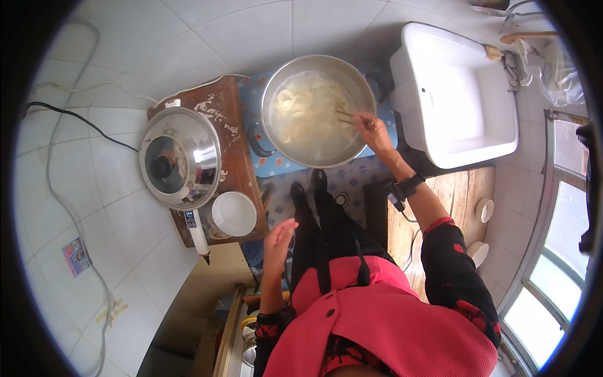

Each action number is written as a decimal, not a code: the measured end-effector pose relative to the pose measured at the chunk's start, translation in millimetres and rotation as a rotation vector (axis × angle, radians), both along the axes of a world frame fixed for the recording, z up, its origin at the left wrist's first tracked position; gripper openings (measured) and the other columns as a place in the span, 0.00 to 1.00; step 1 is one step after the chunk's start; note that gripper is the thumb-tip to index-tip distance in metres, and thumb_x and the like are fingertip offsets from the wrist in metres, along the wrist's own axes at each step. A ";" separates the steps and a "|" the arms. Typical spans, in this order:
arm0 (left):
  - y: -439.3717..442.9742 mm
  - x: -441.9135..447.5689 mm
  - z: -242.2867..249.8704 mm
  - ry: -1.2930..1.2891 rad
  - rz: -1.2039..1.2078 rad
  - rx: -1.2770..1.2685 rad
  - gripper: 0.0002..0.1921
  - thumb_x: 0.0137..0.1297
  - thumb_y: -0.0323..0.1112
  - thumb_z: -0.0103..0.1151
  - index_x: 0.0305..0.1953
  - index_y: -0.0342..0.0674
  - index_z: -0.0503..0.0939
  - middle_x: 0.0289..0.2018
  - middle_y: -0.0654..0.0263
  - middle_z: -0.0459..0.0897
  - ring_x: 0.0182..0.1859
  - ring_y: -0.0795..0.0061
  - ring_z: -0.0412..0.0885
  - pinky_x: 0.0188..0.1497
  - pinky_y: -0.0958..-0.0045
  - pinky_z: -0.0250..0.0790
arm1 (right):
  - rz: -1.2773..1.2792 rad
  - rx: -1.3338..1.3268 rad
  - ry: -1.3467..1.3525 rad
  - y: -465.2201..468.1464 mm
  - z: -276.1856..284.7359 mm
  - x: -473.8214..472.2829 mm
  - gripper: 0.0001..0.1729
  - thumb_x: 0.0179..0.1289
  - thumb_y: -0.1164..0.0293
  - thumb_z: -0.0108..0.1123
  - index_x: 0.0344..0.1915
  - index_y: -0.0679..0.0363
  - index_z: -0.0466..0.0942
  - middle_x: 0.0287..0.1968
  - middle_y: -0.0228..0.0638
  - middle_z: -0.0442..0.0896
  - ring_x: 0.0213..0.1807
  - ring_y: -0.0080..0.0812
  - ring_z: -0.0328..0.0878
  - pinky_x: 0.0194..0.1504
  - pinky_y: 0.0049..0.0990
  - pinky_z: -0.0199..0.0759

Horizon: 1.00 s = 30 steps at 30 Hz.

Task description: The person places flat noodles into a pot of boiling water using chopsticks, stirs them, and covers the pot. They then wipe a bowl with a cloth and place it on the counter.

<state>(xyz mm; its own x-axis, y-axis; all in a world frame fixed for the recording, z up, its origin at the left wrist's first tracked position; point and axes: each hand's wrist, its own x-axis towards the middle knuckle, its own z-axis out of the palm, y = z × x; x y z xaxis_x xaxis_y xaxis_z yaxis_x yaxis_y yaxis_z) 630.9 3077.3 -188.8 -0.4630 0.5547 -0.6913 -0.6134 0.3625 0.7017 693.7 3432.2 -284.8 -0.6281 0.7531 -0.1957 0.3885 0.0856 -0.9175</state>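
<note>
A wide metal pot (318, 162) holds cloudy liquid with pale dough-like pieces (306, 101), possibly dumplings or noodles. My right hand (373, 132) reaches over the pot's right rim and grips a pair of chopsticks (346, 116); their tips are in the liquid among the pieces. In front of my body hangs my left hand (281, 238), its fingers loosely extended and holding nothing. It is nearest a white bowl (234, 214) at the edge of the brown wooden table (231, 160).
An electric pan with a glass-and-metal lid (180, 158) stands on the table, its handle (198, 233) jutting toward me. A white basin (464, 99) sits right of the pot. Farther right is a wooden tabletop (443, 188). A black cord (80, 120) runs to the pan.
</note>
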 end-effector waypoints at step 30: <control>-6.0 -2.4 1.8 0.020 0.059 -0.050 0.15 0.64 0.31 0.48 0.50 0.33 0.72 0.44 0.63 0.79 0.46 0.81 0.73 0.50 0.82 0.61 | -0.264 -0.919 0.341 -25.5 -42.5 -53.3 0.17 0.63 0.66 0.52 0.40 0.72 0.73 0.34 0.43 0.80 0.34 0.32 0.79 0.39 0.25 0.76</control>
